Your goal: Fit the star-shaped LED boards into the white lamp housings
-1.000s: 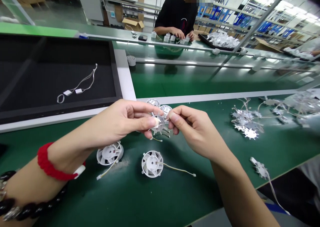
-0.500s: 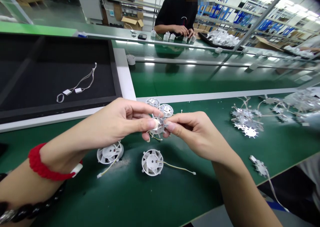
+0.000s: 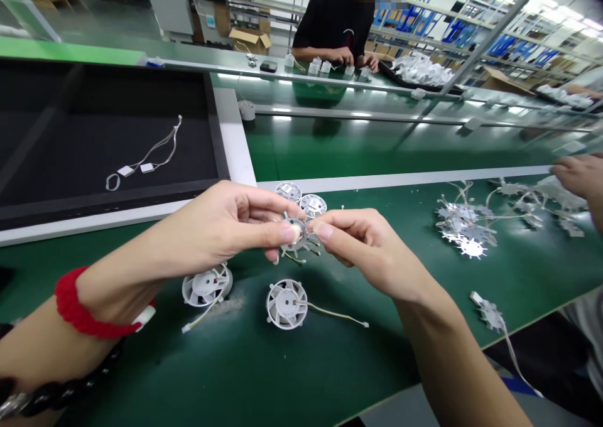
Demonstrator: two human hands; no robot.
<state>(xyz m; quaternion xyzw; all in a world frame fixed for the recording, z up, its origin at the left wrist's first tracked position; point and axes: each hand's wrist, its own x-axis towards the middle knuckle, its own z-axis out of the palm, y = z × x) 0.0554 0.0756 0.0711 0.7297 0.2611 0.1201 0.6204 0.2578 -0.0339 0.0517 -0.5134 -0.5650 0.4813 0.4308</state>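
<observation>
Above the green bench, my left hand (image 3: 226,226) pinches a small star-shaped metal plate (image 3: 296,246) between thumb and fingers. My right hand (image 3: 372,248) has its thumb and index finger closed at the plate's right edge; what lies under those fingertips is partly hidden. Thin wires show below the plate. Just behind my hands lie two round discs with labels, a left disc (image 3: 287,191) and a right disc (image 3: 313,205). Nearer me, a white fan (image 3: 287,304) lies with its cable stretched right, and another white fan (image 3: 206,287) sits below my left wrist.
A black tray (image 3: 94,132) with wired white pieces (image 3: 147,167) stands at left. To the right are a pile of star-shaped plates (image 3: 464,220) and a single wired plate (image 3: 490,317). Another person's hand (image 3: 581,174) reaches in at right. Across the bench, a person in black (image 3: 332,22) handles small white parts.
My right fingers have shifted slightly at the plate, and the white bit under my left thumb is now more covered. Another person's hand has come in at the right edge.
</observation>
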